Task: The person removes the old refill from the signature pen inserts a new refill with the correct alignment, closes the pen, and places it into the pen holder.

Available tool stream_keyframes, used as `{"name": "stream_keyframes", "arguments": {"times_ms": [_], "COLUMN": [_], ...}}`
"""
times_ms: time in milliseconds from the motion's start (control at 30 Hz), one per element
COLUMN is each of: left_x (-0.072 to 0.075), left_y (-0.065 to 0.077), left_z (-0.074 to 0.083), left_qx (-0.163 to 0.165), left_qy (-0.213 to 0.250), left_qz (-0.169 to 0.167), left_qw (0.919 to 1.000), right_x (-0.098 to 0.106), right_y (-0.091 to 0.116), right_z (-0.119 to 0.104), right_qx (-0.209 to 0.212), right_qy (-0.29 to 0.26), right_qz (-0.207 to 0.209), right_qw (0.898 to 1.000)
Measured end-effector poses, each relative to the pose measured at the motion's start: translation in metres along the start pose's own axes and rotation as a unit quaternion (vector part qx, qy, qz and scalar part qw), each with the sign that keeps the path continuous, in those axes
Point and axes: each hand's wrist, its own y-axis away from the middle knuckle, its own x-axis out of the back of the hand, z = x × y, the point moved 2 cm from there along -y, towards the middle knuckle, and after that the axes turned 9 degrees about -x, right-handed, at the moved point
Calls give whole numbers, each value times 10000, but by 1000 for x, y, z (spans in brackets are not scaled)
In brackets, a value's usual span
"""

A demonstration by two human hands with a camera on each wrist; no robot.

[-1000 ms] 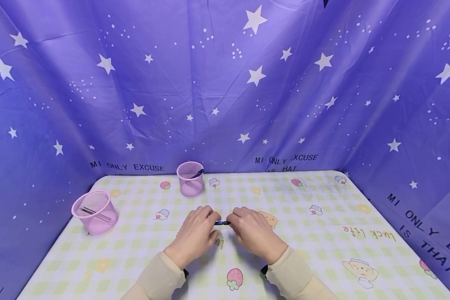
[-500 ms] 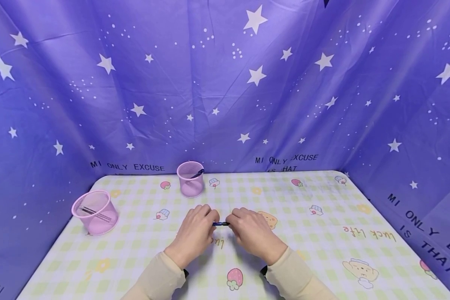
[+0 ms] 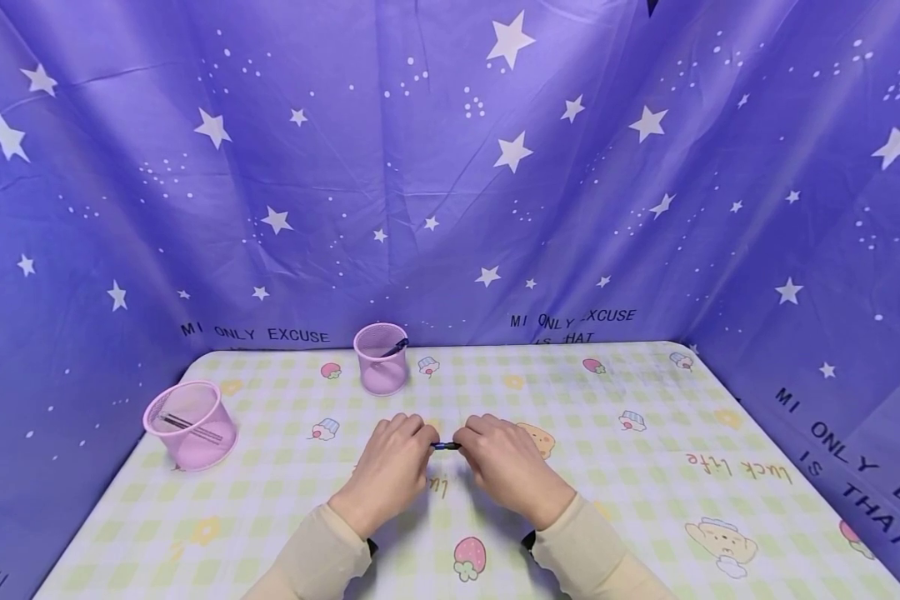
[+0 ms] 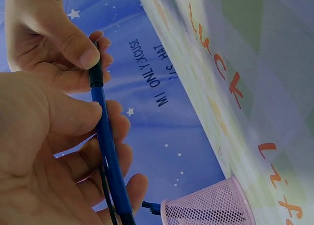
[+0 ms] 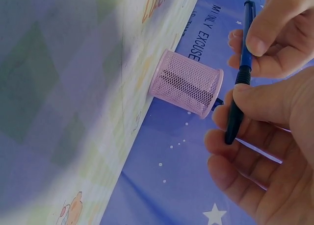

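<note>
Both hands hold a blue ballpoint pen [image 4: 109, 151] with a black grip section, above the table's middle. My left hand [image 3: 392, 458] pinches the blue barrel between thumb and fingers, the clip lying along its palm side. On the black front section, my right hand [image 3: 513, 462] grips with thumb and forefinger; its other fingers are loosely bent in the right wrist view. The pen's dark tapered tip [image 5: 230, 136] points back toward the right palm. In the head view only a short stretch of pen shows between the two hands.
Behind the left hand stands a pink mesh pen cup [image 3: 382, 371] with a dark blue pen [image 3: 396, 347] leaning in it. Farther left, a wider-looking pink mesh cup [image 3: 195, 446] holds thin dark sticks [image 3: 191, 427]. A checked cloth covers the table [image 3: 285, 533]; a purple star curtain [image 3: 450, 183] surrounds it.
The left thumb, spread away from the fingers a second ago, is now tucked in out of sight. The left hand shifted slightly left, then back right along the pen. The right hand stays almost still.
</note>
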Motion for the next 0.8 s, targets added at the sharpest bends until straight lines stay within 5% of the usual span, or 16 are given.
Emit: {"name": "stream_keyframes", "arguments": {"times_ms": [267, 800], "left_x": [1, 0], "left_y": [1, 2], "left_z": [0, -1], "left_qx": [-58, 47], "left_qy": [-116, 268], "left_qz": [-163, 25], "left_qw": [9998, 9996], "right_x": [-1, 0], "right_y": [1, 0], "right_z": [-1, -2], "right_qx": [-46, -51], "right_qy": [42, 25], "right_qz": [-49, -112], "right_qw": [10000, 9999]}}
